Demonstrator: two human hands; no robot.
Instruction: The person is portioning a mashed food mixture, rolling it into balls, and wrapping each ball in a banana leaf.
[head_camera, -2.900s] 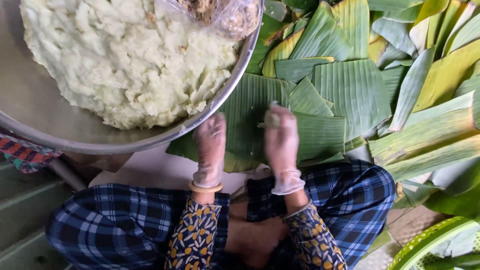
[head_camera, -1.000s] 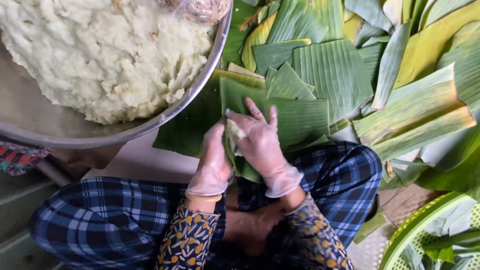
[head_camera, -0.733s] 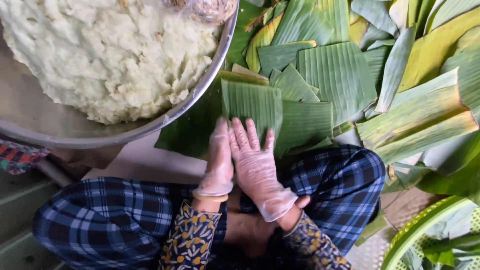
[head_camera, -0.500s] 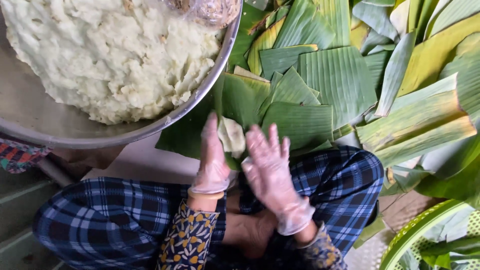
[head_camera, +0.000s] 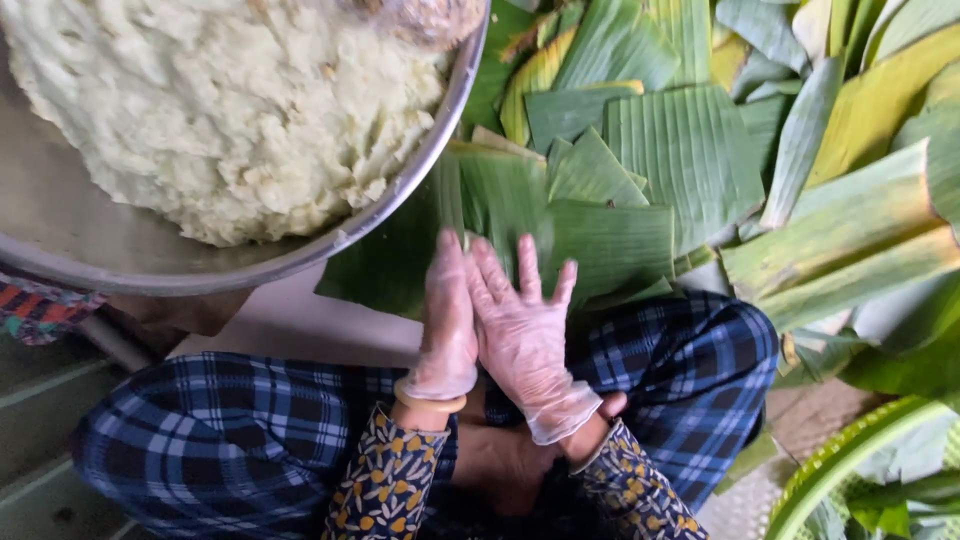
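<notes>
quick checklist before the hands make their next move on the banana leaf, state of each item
1. Gloves on both hands: ok, left hand and right hand wear clear gloves.
2. Hands on the folded banana leaf: ok, fingers rest on its near edge.
3. Filling enclosed: cannot tell, hidden by hands and leaf.
4. Dough supply: ok, metal bowl holds pale dough.
5. Spare leaves nearby: ok, piled at right.

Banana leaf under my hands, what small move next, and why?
Probably press the folded banana leaf flat and crease it: both gloved hands, left hand and right hand, lie open on its near edge, gripping nothing, with leaf flaps raised.
</notes>
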